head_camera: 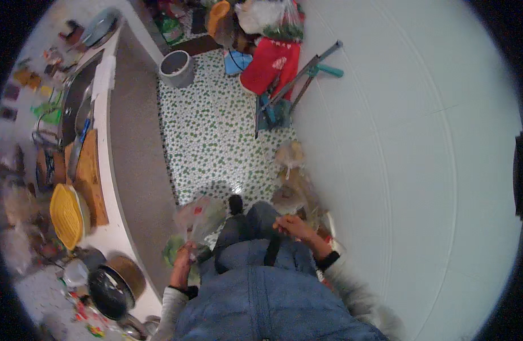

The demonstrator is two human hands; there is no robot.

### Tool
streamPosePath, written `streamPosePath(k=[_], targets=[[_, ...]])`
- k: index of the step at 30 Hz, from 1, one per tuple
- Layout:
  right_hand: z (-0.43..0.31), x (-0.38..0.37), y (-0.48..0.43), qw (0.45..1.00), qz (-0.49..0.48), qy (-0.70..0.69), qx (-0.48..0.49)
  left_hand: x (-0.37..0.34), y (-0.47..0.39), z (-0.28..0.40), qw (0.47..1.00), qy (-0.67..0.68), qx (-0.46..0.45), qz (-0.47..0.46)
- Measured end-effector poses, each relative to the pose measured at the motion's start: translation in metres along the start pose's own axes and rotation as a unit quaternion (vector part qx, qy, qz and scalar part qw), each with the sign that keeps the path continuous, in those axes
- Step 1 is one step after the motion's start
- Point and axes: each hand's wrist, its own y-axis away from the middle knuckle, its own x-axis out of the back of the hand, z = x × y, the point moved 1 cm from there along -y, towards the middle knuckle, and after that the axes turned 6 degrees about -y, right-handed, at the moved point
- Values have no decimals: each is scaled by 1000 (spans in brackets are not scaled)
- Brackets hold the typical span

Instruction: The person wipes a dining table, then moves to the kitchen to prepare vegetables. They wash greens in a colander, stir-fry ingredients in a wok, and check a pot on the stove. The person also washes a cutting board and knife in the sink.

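My left hand (185, 251) is closed around the gathered top of a clear plastic bag (201, 217) with a red mark, low beside the counter front. Green leafy vegetables (172, 250) show beside this hand; whether they are inside the bag, I cannot tell. On the other side of my body, my right hand (290, 225) is held in front of my thigh with its fingers curled. Whether it holds something small is too blurred to tell. Close beyond it, tied plastic bags (289, 198) rest on the floor along the pale wall.
The counter (116, 179) at left bears a knife (77, 153), a wooden cutting board (97, 183), a yellow basket (66, 215) and a dark pan (110, 290). Ahead on the tiled floor are a grey bucket (185, 76) and a folding metal frame (312, 70) by a red cloth bag (272, 64).
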Motion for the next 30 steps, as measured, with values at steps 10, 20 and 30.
streamPosePath(k=[10, 20, 30], targets=[[-116, -60, -245, 969, -191, -158, 21, -67, -98, 250, 996, 7, -24, -85], [-192, 5, -293, 814, 29, -575, -70, -145, -148, 387, 947, -258, -101, -162], [-147, 58, -293, 883, 369, -290, -18, -221, -224, 397, 799, -414, -217, -378]])
